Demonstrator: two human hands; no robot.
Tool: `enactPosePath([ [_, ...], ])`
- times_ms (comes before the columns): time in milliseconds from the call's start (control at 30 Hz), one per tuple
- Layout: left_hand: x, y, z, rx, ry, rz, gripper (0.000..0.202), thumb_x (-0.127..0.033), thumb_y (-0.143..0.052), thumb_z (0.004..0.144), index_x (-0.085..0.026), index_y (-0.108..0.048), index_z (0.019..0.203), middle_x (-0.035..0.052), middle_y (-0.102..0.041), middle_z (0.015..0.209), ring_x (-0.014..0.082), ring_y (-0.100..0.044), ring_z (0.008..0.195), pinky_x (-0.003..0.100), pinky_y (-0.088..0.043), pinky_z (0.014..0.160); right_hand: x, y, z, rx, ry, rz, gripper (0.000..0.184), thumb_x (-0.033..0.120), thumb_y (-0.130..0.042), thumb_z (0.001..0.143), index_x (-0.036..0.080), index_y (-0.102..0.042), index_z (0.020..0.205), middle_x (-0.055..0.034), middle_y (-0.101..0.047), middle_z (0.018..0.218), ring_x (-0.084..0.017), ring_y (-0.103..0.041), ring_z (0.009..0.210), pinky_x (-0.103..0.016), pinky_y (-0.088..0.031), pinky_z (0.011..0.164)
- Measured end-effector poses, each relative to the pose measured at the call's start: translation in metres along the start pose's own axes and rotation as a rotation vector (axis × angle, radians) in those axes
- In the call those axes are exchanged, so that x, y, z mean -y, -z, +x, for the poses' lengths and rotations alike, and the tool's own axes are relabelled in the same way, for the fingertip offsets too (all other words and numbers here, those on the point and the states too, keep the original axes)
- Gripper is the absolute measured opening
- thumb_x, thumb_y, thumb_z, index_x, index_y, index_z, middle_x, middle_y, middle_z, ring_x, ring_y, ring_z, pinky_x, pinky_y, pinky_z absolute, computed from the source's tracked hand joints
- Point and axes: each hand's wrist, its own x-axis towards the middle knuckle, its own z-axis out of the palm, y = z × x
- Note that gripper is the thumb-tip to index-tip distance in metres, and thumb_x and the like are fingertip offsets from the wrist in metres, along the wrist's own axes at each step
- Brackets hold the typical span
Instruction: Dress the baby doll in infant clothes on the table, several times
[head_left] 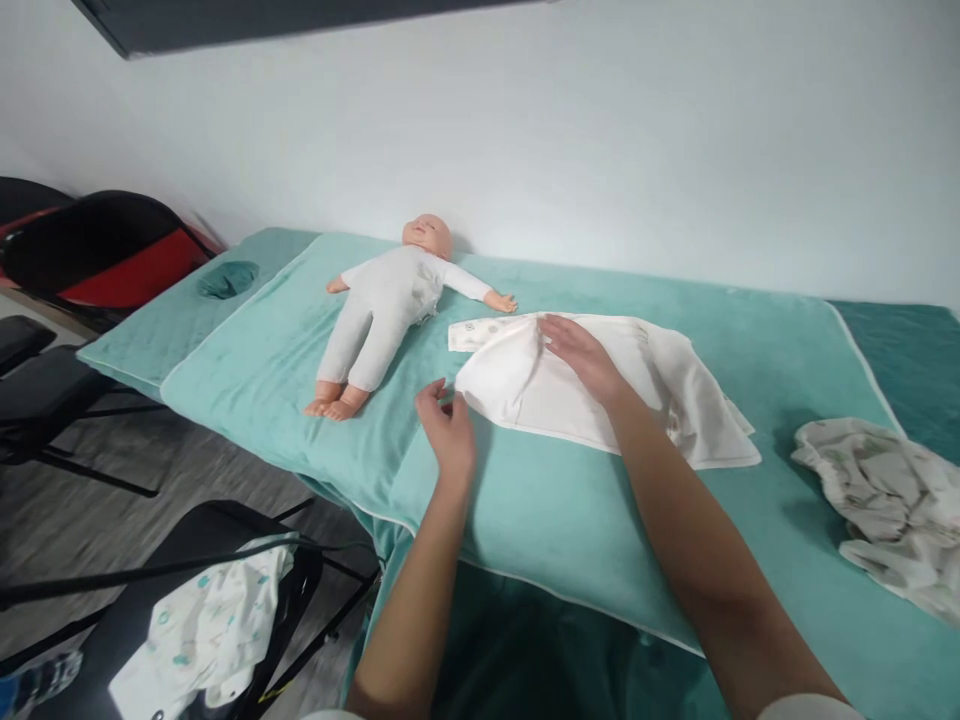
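Observation:
A white baby garment [570,385] lies spread on the bed, with a narrow printed strip at its upper left and a bunched right end. On its upper part my right hand [581,355] rests with the fingers stretched out. At the garment's lower left edge is my left hand [450,430], fingers loosely bent and apart from the thumb; nothing shows between them. Whether the thumb touches the cloth I cannot tell. Beyond, a baby doll [382,305] in a white bodysuit lies on its back, arms spread, one hand close to the garment's strip.
A teal covered massage bed [585,500] stands against the wall. Crumpled patterned cloth [892,500] lies at its right. Black chairs [217,530] stand at the left, one bearing a white printed baby garment [217,620]. A dark panel [262,20] hangs overhead.

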Motion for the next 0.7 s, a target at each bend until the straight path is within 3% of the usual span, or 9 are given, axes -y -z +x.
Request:
enactPosePath([
  [67, 0.006, 0.006, 0.001, 0.024, -0.114, 0.087, 0.025, -0.022, -0.055, 0.093, -0.02, -0.057, 0.117, 0.0131, -0.058, 0.127, 0.0238, -0.056, 0.122, 0.038, -0.049, 0.099, -0.012, -0.004, 0.003, -0.032, -0.011, -0.153, 0.053, 0.045, -0.065, 0.086, 0.025, -0.06, 0.135, -0.0086, -0.058, 0.151, -0.024, -0.051, 0.143, -0.047, -0.039, 0.12],
  [133, 0.005, 0.005, -0.005, 0.137, -0.288, 0.182, 0.023, -0.02, -0.052, 0.095, -0.019, -0.059, 0.117, 0.0142, -0.061, 0.127, 0.0253, -0.054, 0.126, 0.043, -0.044, 0.107, -0.023, -0.006, 0.005, -0.054, 0.015, -0.338, 0.05, 0.044, -0.062, 0.088, 0.023, -0.062, 0.134, -0.0092, -0.058, 0.15, -0.025, -0.051, 0.143, -0.048, -0.035, 0.123],
  [233, -0.004, -0.001, -0.015, 0.383, -0.474, 0.355, 0.02, -0.023, -0.049, 0.099, -0.02, -0.064, 0.111, 0.0116, -0.07, 0.114, 0.0261, -0.061, 0.112, 0.044, -0.043, 0.102, -0.03, -0.009, 0.006, -0.02, 0.107, -0.58, 0.053, 0.042, -0.057, 0.092, 0.02, -0.059, 0.14, -0.0106, -0.053, 0.156, -0.025, -0.044, 0.148, -0.047, -0.028, 0.127],
  [300, -0.009, -0.004, -0.018, 0.472, -0.532, 0.468, 0.021, -0.027, -0.047, 0.101, -0.021, -0.067, 0.103, 0.0097, -0.073, 0.101, 0.026, -0.063, 0.101, 0.042, -0.043, 0.092, -0.029, -0.011, 0.005, 0.022, 0.138, -0.7, 0.055, 0.043, -0.054, 0.095, 0.016, -0.057, 0.143, -0.0131, -0.05, 0.158, -0.027, -0.041, 0.151, -0.048, -0.027, 0.127],
  [467, -0.01, -0.007, -0.016, 0.453, -0.601, 0.587, 0.028, -0.03, -0.046, 0.102, -0.021, -0.065, 0.084, 0.0074, -0.07, 0.081, 0.0244, -0.061, 0.086, 0.038, -0.037, 0.079, -0.025, -0.012, 0.004, 0.004, 0.137, -0.89, 0.048, 0.04, -0.047, 0.1, 0.015, -0.058, 0.14, -0.0178, -0.057, 0.15, -0.034, -0.049, 0.143, -0.054, -0.033, 0.121],
  [600, -0.007, -0.007, -0.015, 0.448, -0.613, 0.589, 0.028, -0.03, -0.046, 0.102, -0.021, -0.066, 0.084, 0.0078, -0.071, 0.082, 0.025, -0.061, 0.086, 0.038, -0.035, 0.078, -0.023, -0.016, 0.002, -0.113, 0.126, -0.936, 0.04, 0.029, -0.056, 0.092, 0.021, -0.063, 0.131, -0.0157, -0.061, 0.146, -0.034, -0.053, 0.139, -0.057, -0.036, 0.119],
  [700, -0.006, -0.007, -0.015, 0.459, -0.603, 0.588, 0.028, -0.031, -0.047, 0.102, -0.021, -0.067, 0.085, 0.0083, -0.071, 0.083, 0.0257, -0.061, 0.086, 0.039, -0.035, 0.078, -0.013, -0.019, 0.0, -0.143, 0.029, -0.895, 0.04, 0.025, -0.061, 0.086, 0.021, -0.066, 0.125, -0.0171, -0.063, 0.142, -0.036, -0.055, 0.137, -0.057, -0.037, 0.118],
])
